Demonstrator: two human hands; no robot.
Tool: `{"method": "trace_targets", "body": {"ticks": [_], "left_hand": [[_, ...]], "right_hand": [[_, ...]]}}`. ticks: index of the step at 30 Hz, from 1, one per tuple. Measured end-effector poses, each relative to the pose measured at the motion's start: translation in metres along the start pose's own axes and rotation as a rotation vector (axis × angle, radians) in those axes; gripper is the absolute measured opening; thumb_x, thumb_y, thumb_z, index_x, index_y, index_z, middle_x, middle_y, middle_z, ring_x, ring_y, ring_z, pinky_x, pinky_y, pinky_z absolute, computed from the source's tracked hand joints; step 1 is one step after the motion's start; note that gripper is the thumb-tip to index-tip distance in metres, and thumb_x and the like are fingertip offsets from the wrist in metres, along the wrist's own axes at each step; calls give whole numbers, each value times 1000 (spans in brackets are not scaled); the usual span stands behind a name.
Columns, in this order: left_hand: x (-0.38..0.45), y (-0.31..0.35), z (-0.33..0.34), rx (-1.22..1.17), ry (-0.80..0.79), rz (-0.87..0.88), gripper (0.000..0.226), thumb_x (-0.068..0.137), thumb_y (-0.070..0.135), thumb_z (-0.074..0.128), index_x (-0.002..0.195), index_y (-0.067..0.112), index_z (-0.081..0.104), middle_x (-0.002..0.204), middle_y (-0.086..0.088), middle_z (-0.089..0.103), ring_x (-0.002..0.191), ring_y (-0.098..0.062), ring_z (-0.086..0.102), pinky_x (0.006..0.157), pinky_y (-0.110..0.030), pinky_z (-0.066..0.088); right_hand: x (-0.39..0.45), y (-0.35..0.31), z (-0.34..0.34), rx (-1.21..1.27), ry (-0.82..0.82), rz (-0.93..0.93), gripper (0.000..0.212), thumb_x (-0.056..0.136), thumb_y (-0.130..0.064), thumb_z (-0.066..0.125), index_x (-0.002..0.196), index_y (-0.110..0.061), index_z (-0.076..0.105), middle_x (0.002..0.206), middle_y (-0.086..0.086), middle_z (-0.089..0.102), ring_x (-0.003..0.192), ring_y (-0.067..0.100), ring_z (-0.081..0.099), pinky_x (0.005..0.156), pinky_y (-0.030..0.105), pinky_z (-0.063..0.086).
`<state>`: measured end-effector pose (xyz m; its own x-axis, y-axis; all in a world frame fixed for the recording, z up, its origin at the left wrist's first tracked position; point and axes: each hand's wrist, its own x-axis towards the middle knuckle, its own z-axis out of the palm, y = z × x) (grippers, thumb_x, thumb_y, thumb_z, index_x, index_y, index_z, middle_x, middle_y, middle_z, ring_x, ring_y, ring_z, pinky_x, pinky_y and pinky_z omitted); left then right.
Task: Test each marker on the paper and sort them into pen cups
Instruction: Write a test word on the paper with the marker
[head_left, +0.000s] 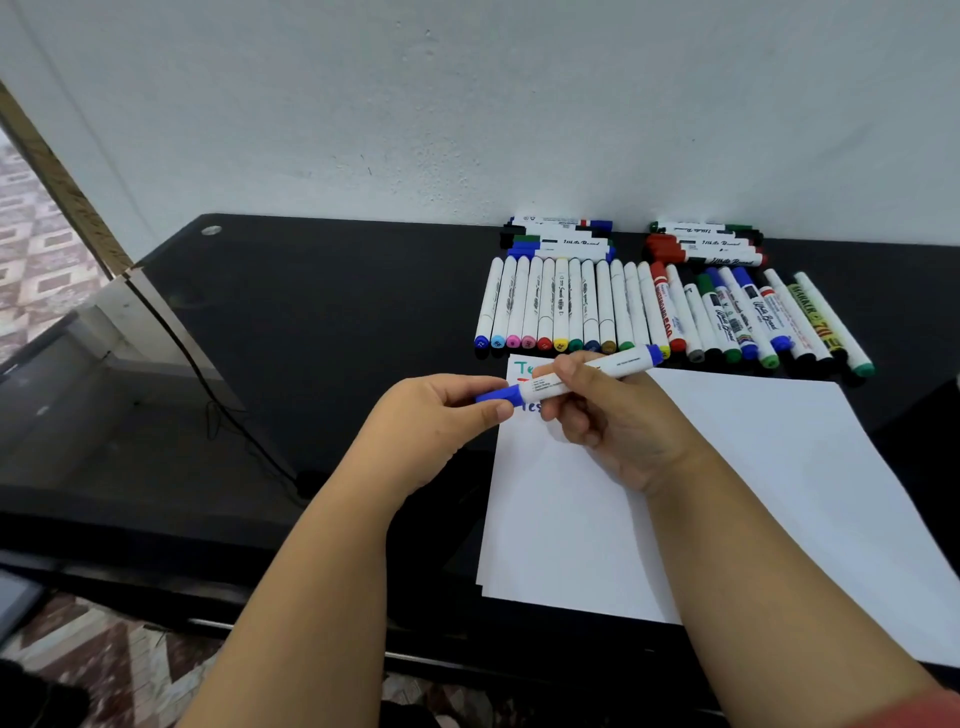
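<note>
Both hands hold one blue marker (571, 376) above the paper's (727, 493) top left corner: left hand (441, 415) pinches its cap, right hand (613, 410) grips the barrel. Remaining markers (649, 312) lie in a row beyond the paper on the black table (322, 322).

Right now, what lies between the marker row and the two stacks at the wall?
Head view: nothing. The marker row butts almost against the left stack and right stack, leaving only thin slivers of black table showing.
</note>
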<state>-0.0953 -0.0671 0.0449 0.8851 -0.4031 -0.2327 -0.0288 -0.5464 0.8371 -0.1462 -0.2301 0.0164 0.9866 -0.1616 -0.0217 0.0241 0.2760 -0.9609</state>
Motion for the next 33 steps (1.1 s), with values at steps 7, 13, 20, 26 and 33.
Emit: {"method": "trace_targets", "body": {"ticks": [7,13,20,26,33], "left_hand": [[-3,-1,-1,-72,0,31,12,83,33,67,82,44,66,82,14,67,78,-14,57,61,-18,42],[-3,0,-1,-72,-5,40,14,82,30,68,95,36,71,85,15,67,80,-9,58,61,-17,38],[-5,0,-1,-121,6,102,13,84,29,67,86,41,70,82,17,68,85,-4,61,64,-14,40],[-4,3,4,-52,148,76,24,88,34,62,111,37,66,80,23,58,71,-3,52,54,-13,36],[-11,8,4,49,209,32,32,90,38,58,121,37,60,78,15,60,60,-7,48,51,-19,38]], "right_hand": [[-1,-4,3,37,79,44,22,91,-7,55,70,-10,48,50,3,56,40,8,37,38,15,28],[-3,-4,3,45,44,45,22,87,-8,57,67,-10,46,52,6,57,41,9,41,41,16,29],[-5,-8,3,63,0,58,15,77,-18,60,73,-10,48,53,6,57,43,10,43,43,19,29],[-3,-24,12,-49,137,133,6,88,-18,62,89,-13,66,57,3,56,49,9,42,42,16,32],[-14,-44,12,-261,488,179,44,82,-25,74,117,-12,50,83,1,54,61,10,44,56,23,39]]}}
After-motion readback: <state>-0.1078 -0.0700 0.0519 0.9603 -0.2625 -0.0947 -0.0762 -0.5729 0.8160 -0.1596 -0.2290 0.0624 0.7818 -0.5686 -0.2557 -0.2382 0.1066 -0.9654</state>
